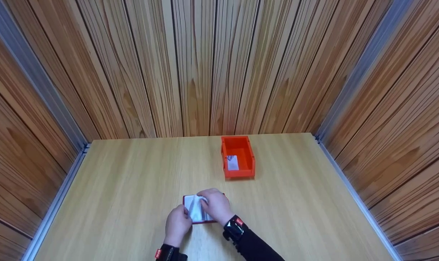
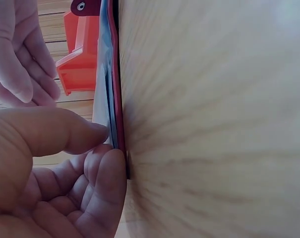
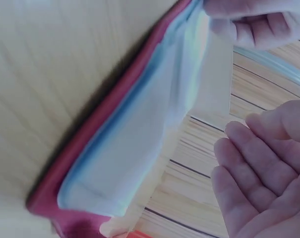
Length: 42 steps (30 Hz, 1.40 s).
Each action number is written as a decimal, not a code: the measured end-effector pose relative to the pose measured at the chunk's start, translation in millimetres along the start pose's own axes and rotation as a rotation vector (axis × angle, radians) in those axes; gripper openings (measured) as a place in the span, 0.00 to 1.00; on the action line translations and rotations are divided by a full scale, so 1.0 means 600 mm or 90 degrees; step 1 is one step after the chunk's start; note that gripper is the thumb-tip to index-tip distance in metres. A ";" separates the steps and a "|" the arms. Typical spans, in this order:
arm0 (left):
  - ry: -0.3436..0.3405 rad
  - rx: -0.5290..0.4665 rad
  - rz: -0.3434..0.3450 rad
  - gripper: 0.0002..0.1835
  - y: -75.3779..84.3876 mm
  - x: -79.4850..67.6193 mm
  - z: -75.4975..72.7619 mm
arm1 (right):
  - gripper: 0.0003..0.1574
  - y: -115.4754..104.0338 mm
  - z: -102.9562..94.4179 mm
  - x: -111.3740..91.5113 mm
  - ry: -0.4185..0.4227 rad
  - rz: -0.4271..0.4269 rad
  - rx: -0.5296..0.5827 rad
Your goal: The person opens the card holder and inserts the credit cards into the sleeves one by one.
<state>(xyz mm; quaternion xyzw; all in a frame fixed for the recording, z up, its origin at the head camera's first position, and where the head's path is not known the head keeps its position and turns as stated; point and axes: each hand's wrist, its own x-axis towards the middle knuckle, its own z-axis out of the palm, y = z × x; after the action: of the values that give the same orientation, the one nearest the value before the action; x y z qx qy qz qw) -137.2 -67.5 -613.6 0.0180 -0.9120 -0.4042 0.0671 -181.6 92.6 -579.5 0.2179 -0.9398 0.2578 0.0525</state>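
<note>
A dark red card holder (image 1: 188, 200) lies open on the table, its clear plastic sleeves (image 3: 120, 158) fanned partly upward. My left hand (image 1: 177, 224) pinches its near left edge between thumb and fingers, which the left wrist view shows close up. Over the right side of the card holder is my right hand (image 1: 217, 206). In the right wrist view its fingers (image 3: 254, 163) are loosely bent beside the raised sleeves, with nothing held in them. A red strap with a metal snap (image 2: 81, 6) shows at the holder's far end.
Behind the hands, a bright orange-red plastic bin (image 1: 240, 174) stands near the back of the table (image 1: 132, 181). Inside it is a small white card (image 1: 232, 162) with a printed mark. Wood-panelled walls (image 1: 194, 72) and metal edging (image 1: 56, 203) border the table.
</note>
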 end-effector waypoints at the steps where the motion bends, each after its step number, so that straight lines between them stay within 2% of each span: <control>1: -0.001 0.001 -0.001 0.10 0.000 0.000 0.000 | 0.12 0.001 -0.002 0.001 0.000 0.008 0.004; 6: -0.003 0.001 -0.008 0.09 0.000 0.000 -0.001 | 0.12 0.010 -0.013 0.003 0.014 0.027 0.012; 12: -0.005 -0.012 -0.022 0.08 -0.003 0.003 -0.004 | 0.10 0.031 -0.018 0.005 0.077 -0.006 0.008; 16: -0.016 -0.025 -0.036 0.08 -0.005 0.006 -0.007 | 0.10 0.041 -0.025 0.005 0.105 -0.004 0.019; 26: -0.039 -0.035 -0.049 0.09 -0.008 0.008 -0.010 | 0.10 0.079 -0.050 0.015 0.130 0.064 0.046; 37: -0.031 -0.046 -0.046 0.08 -0.012 0.007 -0.009 | 0.11 0.113 -0.082 0.038 0.164 0.129 0.124; 42: -0.042 -0.048 -0.064 0.08 -0.011 0.008 -0.007 | 0.13 0.127 -0.092 0.054 0.149 0.199 0.135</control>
<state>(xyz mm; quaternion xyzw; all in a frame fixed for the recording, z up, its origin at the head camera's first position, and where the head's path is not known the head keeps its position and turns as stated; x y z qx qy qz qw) -141.7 -75.6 -614.9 0.0482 -0.8959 -0.4412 0.0174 -244.6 166.9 -560.0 0.0422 -0.9174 0.3837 0.0972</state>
